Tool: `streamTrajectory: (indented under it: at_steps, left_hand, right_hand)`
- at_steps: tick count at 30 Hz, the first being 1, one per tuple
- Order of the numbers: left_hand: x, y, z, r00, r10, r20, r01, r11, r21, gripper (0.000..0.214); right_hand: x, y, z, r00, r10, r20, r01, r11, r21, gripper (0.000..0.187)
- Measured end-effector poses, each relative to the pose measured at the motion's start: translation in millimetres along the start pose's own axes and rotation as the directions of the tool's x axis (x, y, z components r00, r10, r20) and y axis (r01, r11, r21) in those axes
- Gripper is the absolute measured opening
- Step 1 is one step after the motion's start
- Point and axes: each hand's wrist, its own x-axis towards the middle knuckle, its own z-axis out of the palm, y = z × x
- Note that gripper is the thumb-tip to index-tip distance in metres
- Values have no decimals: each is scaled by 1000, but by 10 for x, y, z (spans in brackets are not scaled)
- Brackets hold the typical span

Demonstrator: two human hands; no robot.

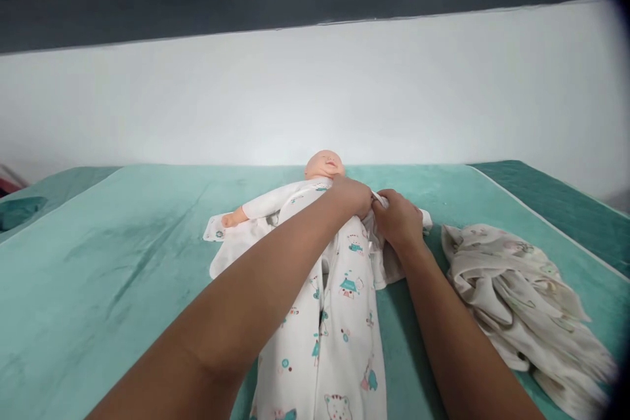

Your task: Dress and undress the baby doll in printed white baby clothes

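A baby doll (325, 164) lies on its back, head toward the wall. White printed baby clothes (347, 289) cover its body and legs, and their legs reach toward me. On the left, the doll's arm in a plain white sleeve (275, 198) stretches out over a spread white garment (236, 246). Both my hands work at the doll's shoulder and arm on the right side. My left hand (352, 198) is closed on white cloth near the doll's chest. Close beside it, my right hand (398, 215) pinches a white fabric edge. The doll's arm there is hidden by my hands.
A crumpled pale printed cloth (512, 289) lies to the right of my right forearm. Everything rests on a green bed cover (147, 315). Behind it stands a white wall (275, 98), under a dark window frame (147, 16) with bars beyond.
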Motion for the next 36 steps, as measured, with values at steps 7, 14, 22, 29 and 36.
streamTrajectory:
  at_steps: [7,14,22,29,36]
  left_hand:
    - [-247,-274,-101,999,-2,37,5,996,-92,68]
    - [9,-57,161,993,-2,-118,3,1000,6,45]
    - [-180,-346,16,980,18,-197,-15,1000,15,35]
    - [-406,-522,-28,961,-7,-278,17,999,33,32]
    - [-548,-659,-41,951,-62,-301,83,995,57,25]
  right_hand:
    - [-2,7,-91,994,61,87,-73,988,139,34]
    - [5,24,-18,996,21,92,-37,984,176,37]
    - [8,86,-79,999,40,29,-48,924,378,32]
    - [42,147,-44,995,94,34,-97,835,541,35]
    - [123,234,69,983,177,41,-149,659,737,43]
